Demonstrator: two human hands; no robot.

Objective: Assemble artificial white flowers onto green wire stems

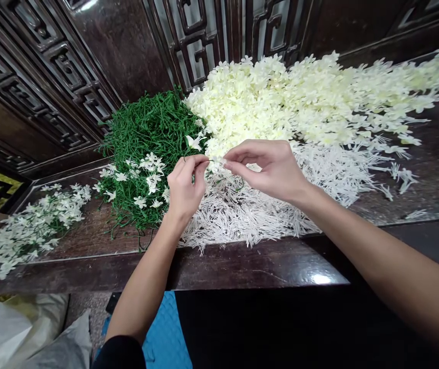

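My left hand (188,179) is closed in a pinch on a thin green stem, its tip pointing toward the other hand. Facing it, my right hand (267,166) pinches a small white flower piece (219,161) between thumb and forefinger; the fingertips partly cover it. The two hands nearly meet above the piles. Beneath them spreads a heap of white stamen pieces (250,220). Behind lies a large pile of cream-white artificial petals (265,102). Left of my left hand is a mound of green plastic stems (146,125), with several white flowers (152,177) on it.
A group of white flowers on stems (42,220) lies at the bench's left end. The dark wooden bench (242,266) has a carved lattice back (196,41). Pale sacks (31,333) and a blue mat (169,333) are on the floor below.
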